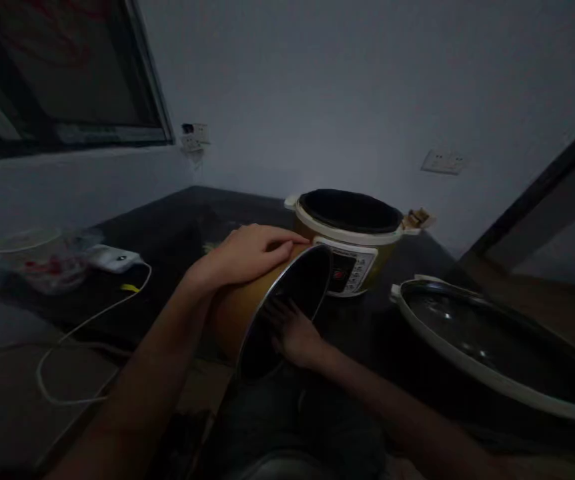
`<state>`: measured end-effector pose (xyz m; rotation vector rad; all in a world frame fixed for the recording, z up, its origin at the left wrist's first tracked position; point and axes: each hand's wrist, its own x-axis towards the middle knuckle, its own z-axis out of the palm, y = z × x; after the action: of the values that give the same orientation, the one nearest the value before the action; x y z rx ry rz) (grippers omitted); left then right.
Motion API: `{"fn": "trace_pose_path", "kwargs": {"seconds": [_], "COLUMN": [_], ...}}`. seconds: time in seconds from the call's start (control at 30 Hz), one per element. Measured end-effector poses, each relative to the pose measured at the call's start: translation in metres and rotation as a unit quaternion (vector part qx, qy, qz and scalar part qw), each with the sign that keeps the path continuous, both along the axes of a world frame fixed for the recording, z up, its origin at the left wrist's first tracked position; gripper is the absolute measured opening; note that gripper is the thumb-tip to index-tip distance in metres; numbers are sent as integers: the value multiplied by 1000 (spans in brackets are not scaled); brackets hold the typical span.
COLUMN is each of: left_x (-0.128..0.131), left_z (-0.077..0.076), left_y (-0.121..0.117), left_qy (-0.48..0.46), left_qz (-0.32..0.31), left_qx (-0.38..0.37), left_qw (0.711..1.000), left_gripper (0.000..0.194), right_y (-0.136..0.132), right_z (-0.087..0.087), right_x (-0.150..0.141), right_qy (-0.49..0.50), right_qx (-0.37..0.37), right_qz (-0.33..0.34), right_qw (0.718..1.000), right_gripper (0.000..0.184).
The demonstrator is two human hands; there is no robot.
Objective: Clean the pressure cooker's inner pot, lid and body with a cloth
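A gold inner pot with a dark inside is tilted on its side in front of me, its mouth facing right. My left hand grips it from above, fingers lying along the outer wall near the rim. Inside the mouth is my right hand, its fingers stretched toward the dark inner wall; they are dim and slightly blurred, and nothing shows in them. Just behind stands a rice cooker body, gold with a white rim and a front control panel, its top uncovered.
An oval glass lid with a pale rim lies at the right. On the left are a plastic-wrapped tub and a white power strip with a looping cord. A crumpled brown scrap touches the cooker's right handle.
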<state>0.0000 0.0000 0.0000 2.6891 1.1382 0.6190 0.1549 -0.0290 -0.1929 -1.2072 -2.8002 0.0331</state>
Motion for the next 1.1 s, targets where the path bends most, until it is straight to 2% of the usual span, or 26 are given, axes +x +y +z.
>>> {"fn": "trace_pose_path", "kwargs": {"seconds": [0.1,0.23,0.33,0.43,0.6,0.73,0.8,1.0,1.1], "left_x": [1,2,1,2,3,-1,-5,-20,-25], "left_z": [0,-1,-2,-3,-3,-3,-2,2,2], "left_y": [-1,-1,0,2,5,6,6,6,4], "left_qy": [5,7,1,-8,-12,-7,-6,11,10], "left_qz": [0,6,7,-1,-7,-21,-36,-28,17], "left_qx": [-1,4,9,14,6,1,-5,-26,26], "left_qw": [1000,1000,1000,1000,1000,1000,999,999,999], "left_gripper": [41,40,40,39,38,39,39,40,42], "right_y": [24,50,54,39,-9,-38,-45,-47,-46], "right_z": [15,36,40,31,11,12,12,4,0], "right_x": [20,43,52,51,39,27,19,-12,-26], "right_qy": [-35,-52,-55,-43,35,95,119,113,101], "right_qx": [77,199,233,187,16,-94,-111,-66,-45], "right_qz": [-15,-6,7,23,41,77,87,91,94], "right_qw": [996,979,971,981,998,988,983,987,989], "right_gripper": [56,42,39,46,49,71,81,76,79]}}
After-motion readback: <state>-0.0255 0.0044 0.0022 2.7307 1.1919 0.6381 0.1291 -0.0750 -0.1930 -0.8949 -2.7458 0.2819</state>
